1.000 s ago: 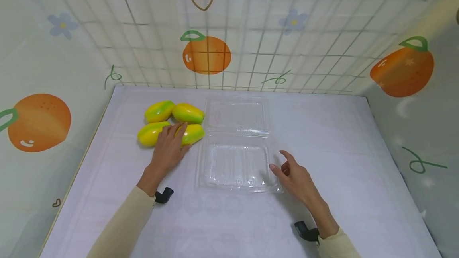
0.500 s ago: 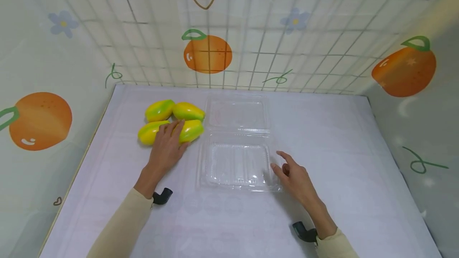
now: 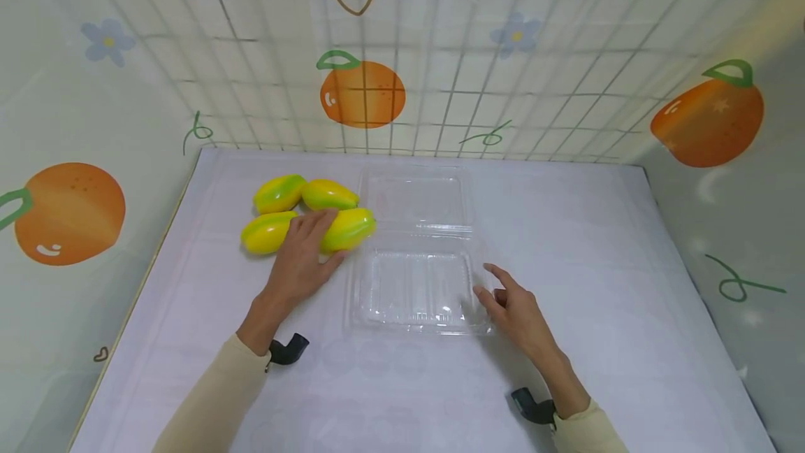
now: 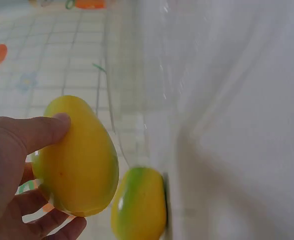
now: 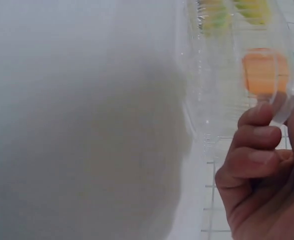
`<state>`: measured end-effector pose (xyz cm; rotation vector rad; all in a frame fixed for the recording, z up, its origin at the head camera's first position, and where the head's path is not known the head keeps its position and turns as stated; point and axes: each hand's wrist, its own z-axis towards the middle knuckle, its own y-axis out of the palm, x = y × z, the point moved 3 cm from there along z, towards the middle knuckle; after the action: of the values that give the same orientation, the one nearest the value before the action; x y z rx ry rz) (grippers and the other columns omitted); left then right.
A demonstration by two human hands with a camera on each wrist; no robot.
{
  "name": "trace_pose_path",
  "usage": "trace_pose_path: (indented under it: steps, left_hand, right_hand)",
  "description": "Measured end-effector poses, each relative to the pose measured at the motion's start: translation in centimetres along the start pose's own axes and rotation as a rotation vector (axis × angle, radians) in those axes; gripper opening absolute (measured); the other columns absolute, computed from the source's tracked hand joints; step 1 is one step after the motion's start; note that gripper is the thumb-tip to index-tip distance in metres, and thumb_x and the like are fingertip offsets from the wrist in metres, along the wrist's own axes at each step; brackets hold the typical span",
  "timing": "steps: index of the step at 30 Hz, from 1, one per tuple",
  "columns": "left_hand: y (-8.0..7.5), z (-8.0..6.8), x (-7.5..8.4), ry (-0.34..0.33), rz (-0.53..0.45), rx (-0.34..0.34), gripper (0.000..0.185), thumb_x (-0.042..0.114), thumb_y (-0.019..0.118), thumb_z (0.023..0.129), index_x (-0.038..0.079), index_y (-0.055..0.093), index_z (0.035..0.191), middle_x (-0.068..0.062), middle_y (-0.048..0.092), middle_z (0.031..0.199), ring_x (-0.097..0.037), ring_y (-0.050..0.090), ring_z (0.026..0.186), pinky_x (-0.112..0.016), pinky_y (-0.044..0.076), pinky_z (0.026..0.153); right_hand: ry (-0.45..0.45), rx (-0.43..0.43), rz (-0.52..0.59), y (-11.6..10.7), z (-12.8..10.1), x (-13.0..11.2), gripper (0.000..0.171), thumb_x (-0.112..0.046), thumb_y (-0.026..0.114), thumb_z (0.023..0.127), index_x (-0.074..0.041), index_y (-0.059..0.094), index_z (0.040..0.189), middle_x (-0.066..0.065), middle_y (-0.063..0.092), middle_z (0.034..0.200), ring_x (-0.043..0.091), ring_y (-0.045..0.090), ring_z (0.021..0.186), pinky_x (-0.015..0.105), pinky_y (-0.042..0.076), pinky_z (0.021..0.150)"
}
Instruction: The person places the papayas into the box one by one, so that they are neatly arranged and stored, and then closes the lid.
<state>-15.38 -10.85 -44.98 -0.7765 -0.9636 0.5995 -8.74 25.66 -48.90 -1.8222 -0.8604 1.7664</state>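
My left hand (image 3: pixel 302 268) grips a glossy yellow-green papaya (image 3: pixel 351 229), thumb on one side and fingers on the other. In the left wrist view the held papaya (image 4: pixel 82 160) shows its broad yellow face, with another papaya (image 4: pixel 139 207) beyond it. Two more papayas (image 3: pixel 279 193) (image 3: pixel 329 194) lie behind in the head view, and a third (image 3: pixel 260 235) is partly behind the left hand. A clear plastic clamshell box (image 3: pixel 411 285) lies unfolded to the right, its lid (image 3: pixel 415 200) flat at the back. My right hand (image 3: pixel 518 313) pinches the box's right rim (image 5: pixel 285 110), other fingers curled.
The white tabletop (image 3: pixel 597 264) surrounds the box. Behind it stands a grid-patterned wall (image 3: pixel 534 89) with printed oranges and flowers. Printed side walls enclose the table left and right. Each wrist carries a black camera mount (image 3: pixel 289 349).
My left hand has moved slightly right with the papaya, whose tip now reaches over the box's back left edge. The right hand stays almost still at the box rim.
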Motion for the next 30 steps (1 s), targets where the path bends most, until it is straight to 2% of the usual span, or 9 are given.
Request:
trace_pose_path:
  steps: [3, 9, 17, 23, 30]
  left_hand:
    - [0.2, 0.1, 0.9, -0.007, -0.026, -0.037, 0.072, 0.023, 0.082, 0.087, 0.007, 0.048, 0.148, -0.015, 0.051, 0.144, -0.035, 0.045, 0.127, -0.048, 0.040, 0.109]
    - [0.8, 0.3, 2.1, -0.012, -0.065, -0.088, 0.072, 0.026, 0.080, 0.089, 0.010, 0.045, 0.151, -0.012, 0.048, 0.148, -0.031, 0.042, 0.129, -0.047, 0.042, 0.108]
    - [1.8, 0.6, 3.3, 0.036, -0.089, -0.100, 0.072, 0.029, 0.079, 0.090, 0.011, 0.045, 0.151, -0.010, 0.047, 0.149, -0.028, 0.042, 0.131, -0.045, 0.043, 0.108]
    - [2.3, 1.1, 4.6, 0.054, -0.135, -0.121, 0.073, 0.025, 0.081, 0.088, 0.011, 0.046, 0.150, -0.008, 0.048, 0.150, -0.027, 0.042, 0.130, -0.045, 0.043, 0.108]
    - [3.3, 2.2, 6.1, 0.067, -0.145, -0.198, 0.072, 0.026, 0.079, 0.090, 0.013, 0.044, 0.152, -0.005, 0.047, 0.151, -0.024, 0.041, 0.130, -0.042, 0.042, 0.110]
  right_hand:
    - [0.015, -0.013, 0.024, 0.0, 0.0, 0.0, 0.057, -0.036, 0.058, 0.104, -0.003, 0.042, 0.149, -0.002, 0.049, 0.061, 0.012, 0.043, 0.056, 0.025, 0.036, 0.048]
    - [0.033, -0.005, 0.079, -0.1, -0.1, 0.3, 0.046, -0.031, 0.048, 0.108, -0.005, 0.047, 0.147, 0.002, 0.055, 0.068, 0.016, 0.052, 0.062, 0.026, 0.042, 0.053]
    - [0.030, -0.031, 0.144, -0.3, 0.0, 0.4, 0.042, -0.024, 0.051, 0.108, -0.003, 0.051, 0.144, 0.005, 0.058, 0.071, 0.017, 0.052, 0.059, 0.026, 0.045, 0.051]
    - [0.042, -0.045, 0.154, -0.4, 0.0, 0.4, 0.040, -0.020, 0.053, 0.107, -0.004, 0.051, 0.144, 0.005, 0.057, 0.069, 0.017, 0.049, 0.054, 0.026, 0.043, 0.046]
    - [0.062, -0.055, 0.156, -0.4, -0.1, 0.3, 0.041, -0.023, 0.053, 0.107, -0.005, 0.051, 0.144, 0.006, 0.056, 0.069, 0.018, 0.050, 0.055, 0.026, 0.043, 0.046]
